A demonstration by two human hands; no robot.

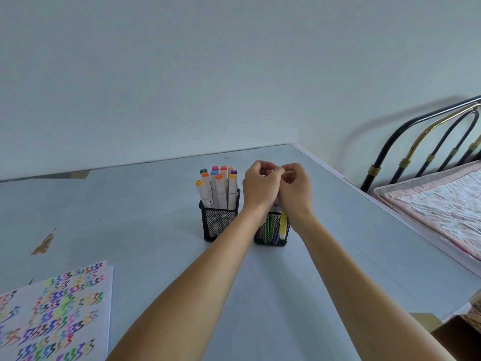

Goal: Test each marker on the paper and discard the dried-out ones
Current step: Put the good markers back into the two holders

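Two black mesh cups stand mid-table. The left cup holds several white markers with coloured caps, upright. The right cup holds several markers, one yellow, and is partly hidden by my wrists. My left hand and my right hand meet above the right cup, fingers curled together around something small and pale; it looks like a marker, mostly hidden. The test paper, covered in coloured zigzag strokes, lies at the near left.
The grey table has a chipped patch at the left. Its right edge runs diagonally beside a bed with a black and brass metal frame. A pale wall stands behind.
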